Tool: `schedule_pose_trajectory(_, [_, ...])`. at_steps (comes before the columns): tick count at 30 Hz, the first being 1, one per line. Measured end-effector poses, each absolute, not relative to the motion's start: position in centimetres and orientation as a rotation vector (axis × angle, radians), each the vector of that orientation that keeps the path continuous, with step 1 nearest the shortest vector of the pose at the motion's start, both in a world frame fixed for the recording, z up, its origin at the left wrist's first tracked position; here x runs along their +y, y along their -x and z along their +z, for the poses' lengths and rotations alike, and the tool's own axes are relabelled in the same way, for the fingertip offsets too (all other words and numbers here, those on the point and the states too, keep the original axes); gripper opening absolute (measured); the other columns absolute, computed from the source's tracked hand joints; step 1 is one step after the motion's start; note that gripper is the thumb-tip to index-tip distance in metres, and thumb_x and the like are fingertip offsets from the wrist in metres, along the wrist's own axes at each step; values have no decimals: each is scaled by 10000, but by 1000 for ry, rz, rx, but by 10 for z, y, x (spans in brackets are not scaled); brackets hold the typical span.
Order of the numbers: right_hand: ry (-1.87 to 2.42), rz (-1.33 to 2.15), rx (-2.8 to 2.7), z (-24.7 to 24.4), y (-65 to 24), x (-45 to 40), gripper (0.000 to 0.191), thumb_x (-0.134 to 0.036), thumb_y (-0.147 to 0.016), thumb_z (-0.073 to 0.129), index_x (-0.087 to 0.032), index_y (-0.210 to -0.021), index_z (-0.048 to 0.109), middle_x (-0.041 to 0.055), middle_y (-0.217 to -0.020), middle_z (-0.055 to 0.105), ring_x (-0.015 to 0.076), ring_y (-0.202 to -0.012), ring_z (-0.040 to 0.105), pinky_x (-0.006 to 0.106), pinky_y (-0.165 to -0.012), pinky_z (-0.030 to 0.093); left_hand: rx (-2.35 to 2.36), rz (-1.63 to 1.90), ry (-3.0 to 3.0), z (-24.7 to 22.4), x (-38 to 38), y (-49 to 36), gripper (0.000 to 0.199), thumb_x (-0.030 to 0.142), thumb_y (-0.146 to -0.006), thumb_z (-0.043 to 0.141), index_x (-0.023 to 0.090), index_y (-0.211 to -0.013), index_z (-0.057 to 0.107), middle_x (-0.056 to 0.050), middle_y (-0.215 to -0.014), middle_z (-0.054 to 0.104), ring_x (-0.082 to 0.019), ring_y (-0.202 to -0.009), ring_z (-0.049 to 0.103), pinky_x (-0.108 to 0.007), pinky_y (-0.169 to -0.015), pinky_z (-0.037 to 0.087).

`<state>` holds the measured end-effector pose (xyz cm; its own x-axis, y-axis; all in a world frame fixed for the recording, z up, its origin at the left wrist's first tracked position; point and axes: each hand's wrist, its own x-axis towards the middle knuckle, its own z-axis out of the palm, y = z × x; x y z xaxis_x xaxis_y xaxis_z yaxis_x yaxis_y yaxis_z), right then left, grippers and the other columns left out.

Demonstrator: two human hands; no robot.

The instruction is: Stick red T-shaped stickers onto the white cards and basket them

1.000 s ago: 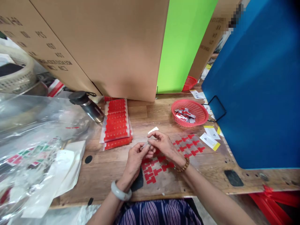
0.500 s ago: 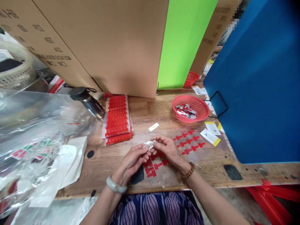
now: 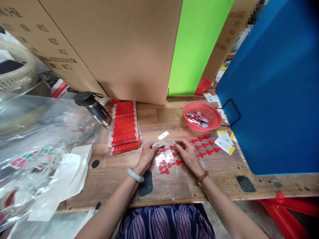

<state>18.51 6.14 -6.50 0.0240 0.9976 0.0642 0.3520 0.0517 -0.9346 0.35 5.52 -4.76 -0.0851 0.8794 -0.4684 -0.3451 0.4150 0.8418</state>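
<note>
My left hand [image 3: 148, 155] pinches a small white card [image 3: 157, 144] between thumb and fingers, above the left end of a clear sheet of red stickers [image 3: 178, 162]. My right hand [image 3: 188, 155] is over the middle of that sheet, its fingers curled and the fingertips close together. Whatever they may hold is too small to make out. A second small white card [image 3: 163, 135] with dark marks lies flat just beyond my left hand. The sheet lies on the wooden table [image 3: 112, 179], partly covered by my right hand.
A red basket [image 3: 214, 117] holds several red-and-white pieces. Banded red sticker sheets [image 3: 124, 122] lie beside a dark flask [image 3: 96, 109]. Clear plastic bags [image 3: 50, 126] cover the left side. Cardboard [image 3: 124, 49], a green panel [image 3: 196, 46] and a blue panel [image 3: 274, 93] stand behind and right.
My hands have parted: the left moved left with the small white card, the right moved right over the sticker sheet. The sheet has shifted slightly away from me and to the right.
</note>
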Motion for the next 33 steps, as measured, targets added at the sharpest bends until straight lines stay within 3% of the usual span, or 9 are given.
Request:
schedule_pose_trajectory(6, [1392, 831, -1788, -44, -176, 35, 131, -200, -860, 497, -201, -896, 623, 47, -885, 623, 190, -821, 569, 316, -747, 445, 1263, 1192, -579, -44, 64, 8, 126, 187, -786, 688, 112, -753, 592, -67, -666, 703, -118, -536, 665, -214, -569, 550])
schedule_pose_trajectory(14, [1426, 867, -1924, -42, -152, 38, 133, -114, -850, 484, -181, -850, 598, 45, -853, 590, 173, -775, 543, 292, -717, 419, 1319, 1293, -600, -46, 61, 24, 214, 272, -739, 736, 122, -761, 584, -41, -694, 704, -108, -608, 681, -199, -629, 548])
schedule_pose_trajectory(27, [1558, 818, -2083, -43, -137, 52, 147, -52, -775, 493, -186, -730, 533, 8, -742, 542, 148, -682, 500, 248, -619, 330, 1310, 1211, -701, -59, 53, 8, 137, 203, -766, 674, 143, -703, 568, -22, -666, 692, -148, -653, 703, -239, -660, 556])
schedule_pose_trajectory(33, [1477, 697, -2054, -42, -133, 35, 177, -53, -838, 432, -170, -867, 561, 63, -886, 538, 184, -787, 511, 279, -693, 383, 1305, 1223, -697, -60, 51, 9, 126, 221, -781, 653, 145, -739, 560, -30, -689, 692, -162, -688, 714, -261, -703, 556])
